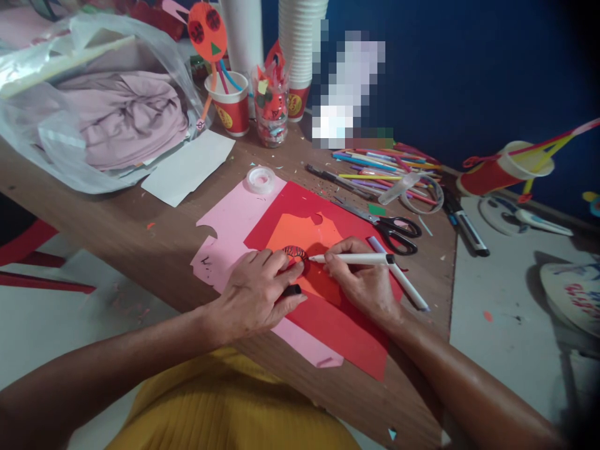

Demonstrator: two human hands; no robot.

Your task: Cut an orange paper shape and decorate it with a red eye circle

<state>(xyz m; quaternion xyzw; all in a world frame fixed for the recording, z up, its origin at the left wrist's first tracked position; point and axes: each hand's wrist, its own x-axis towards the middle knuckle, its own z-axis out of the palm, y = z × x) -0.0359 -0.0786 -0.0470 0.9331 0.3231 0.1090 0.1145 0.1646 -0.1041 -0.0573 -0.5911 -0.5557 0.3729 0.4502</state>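
My right hand (363, 284) is closed round a white marker (359, 258), whose tip touches a small red paper piece (295, 252) with black curved lines. My left hand (262, 290) presses that piece down with its fingertips, and a black cap (291, 290) sits between its thumb and fingers. Beneath them lie orange paper (300, 228), red paper (349, 337) and pink paper (234, 219), stacked and partly cut out. The left fingers hide part of the small piece.
Black-handled scissors (398, 234), a second marker (405, 281) and a tape roll (260, 180) lie around the papers. Behind are pencils (375, 169), a paper cup (232, 109) with an orange paper face (207, 34), and a plastic bag (60, 150) at left.
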